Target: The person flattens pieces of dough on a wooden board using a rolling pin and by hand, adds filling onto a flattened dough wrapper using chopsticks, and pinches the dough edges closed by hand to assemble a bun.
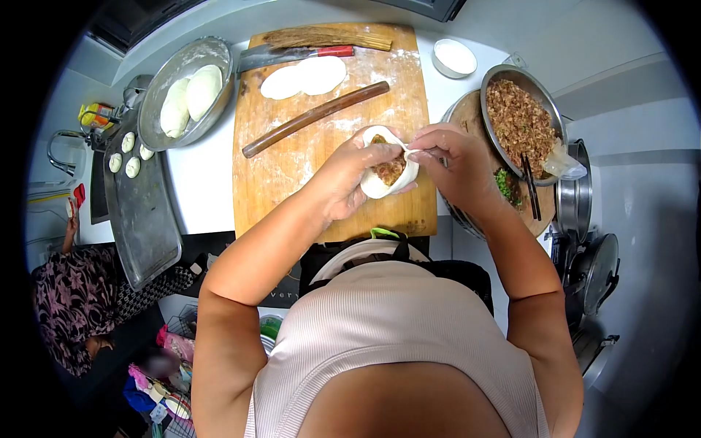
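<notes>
Cupped in my left hand [346, 174] is a round dough wrapper [375, 187] with brown meat filling [390, 171] showing in its middle. The left thumb rests over the filling. My right hand [454, 159] is closed in a pinch on the wrapper's right edge, where the dough is gathered into a fold. Both hands are above the front right of a floured wooden board [292, 197]. Behind them a dark rolling pin [315, 119] lies slantwise, and two flat dough rounds [304, 77] overlap beyond it.
A knife [292, 56] and a straw brush [328, 37] lie along the board's back. Left are a bowl [219, 102] of dough and a metal tray [150, 219] with several buns. Right stand a bowl of meat filling [520, 120], chopsticks [531, 188] and a flour bowl [454, 58]. Another person [80, 299] is at far left.
</notes>
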{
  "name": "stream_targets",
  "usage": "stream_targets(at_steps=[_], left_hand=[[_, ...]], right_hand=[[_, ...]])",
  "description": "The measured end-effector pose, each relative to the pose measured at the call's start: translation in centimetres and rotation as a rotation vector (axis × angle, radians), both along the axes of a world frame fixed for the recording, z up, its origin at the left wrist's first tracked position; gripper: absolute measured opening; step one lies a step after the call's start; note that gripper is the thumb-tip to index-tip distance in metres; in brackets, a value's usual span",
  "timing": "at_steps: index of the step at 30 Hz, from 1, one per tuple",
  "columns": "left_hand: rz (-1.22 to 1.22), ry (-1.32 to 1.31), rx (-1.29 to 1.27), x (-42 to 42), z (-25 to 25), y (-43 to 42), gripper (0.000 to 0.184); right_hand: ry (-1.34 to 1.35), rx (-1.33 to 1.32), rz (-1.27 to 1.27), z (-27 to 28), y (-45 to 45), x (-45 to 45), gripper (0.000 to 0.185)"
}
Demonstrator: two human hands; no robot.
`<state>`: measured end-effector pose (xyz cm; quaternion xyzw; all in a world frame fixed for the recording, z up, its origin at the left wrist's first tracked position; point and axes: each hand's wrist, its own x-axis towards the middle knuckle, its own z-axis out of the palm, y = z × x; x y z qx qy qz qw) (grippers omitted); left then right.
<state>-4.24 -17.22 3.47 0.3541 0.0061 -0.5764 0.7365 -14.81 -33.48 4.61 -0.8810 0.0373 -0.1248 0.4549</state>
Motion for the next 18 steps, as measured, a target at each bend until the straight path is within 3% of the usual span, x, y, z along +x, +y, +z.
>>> stream_targets(at_steps=[4,7,10,18], left_hand=[[0.01,-0.068,0.028,-0.3,-0.2,-0.3,0.02],[-0.01,-0.105,0.047,-0.4,-0.9,-0.5,0.02],[-0.045,-0.132,0.074,-0.2,-0.5,-0.5,0.02],[-0.156,-0.218,0.114,0.7,0.3,-0.6,0.026]], right_hand=[[0.026,0.186,-0.045,0.5,0.4,-0.3,0.016],[-0.036,0.057,0.046,1.4,0.4,-0.1,0.014],[0.041,0.096,-0.046,2.0,0.8,0.1,0.015],[-0.083,-0.049,0.041,-0.1,-0.6,0.1,0.016]])
